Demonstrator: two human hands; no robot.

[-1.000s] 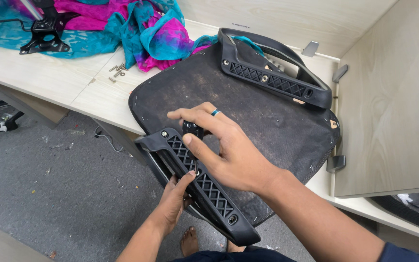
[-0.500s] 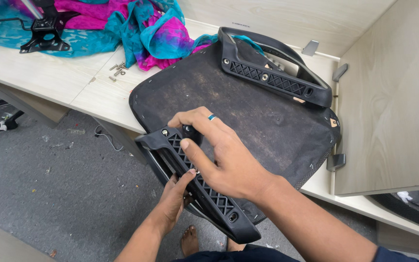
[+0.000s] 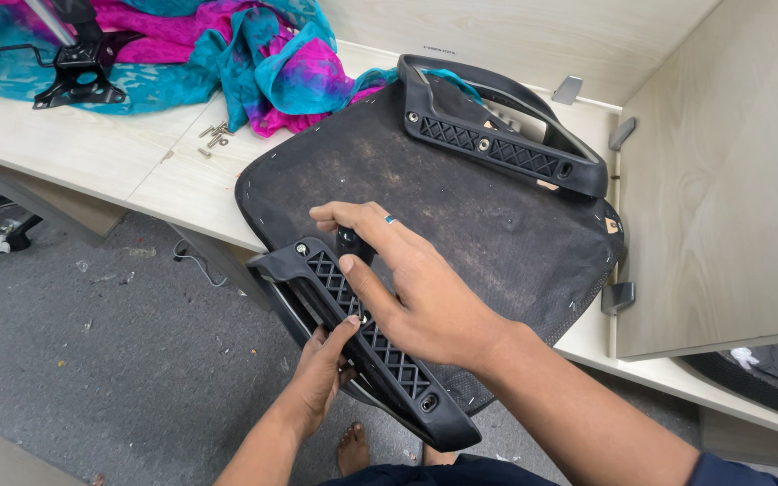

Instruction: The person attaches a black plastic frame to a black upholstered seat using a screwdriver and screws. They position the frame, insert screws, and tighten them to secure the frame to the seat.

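since a second ago right hand (image 3: pixel 407 288) has slid slightly along the near armrest (image 3: pixel 366 337) at the seat pad (image 3: pixel 443 207) front edge, fingers spread flat; left hand (image 3: pixel 321 373) pinches beneath it, far armrest (image 3: pixel 497 135) untouched.

black seat pad (image 3: pixel 461 207), magenta-teal cloth (image 3: pixel 254 63)

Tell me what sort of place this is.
Probably a furniture assembly or repair workshop. An upturned chair seat lies on a pale wooden bench, both hands fitting a black armrest, with loose screws, a metal chair bracket and a littered floor nearby.
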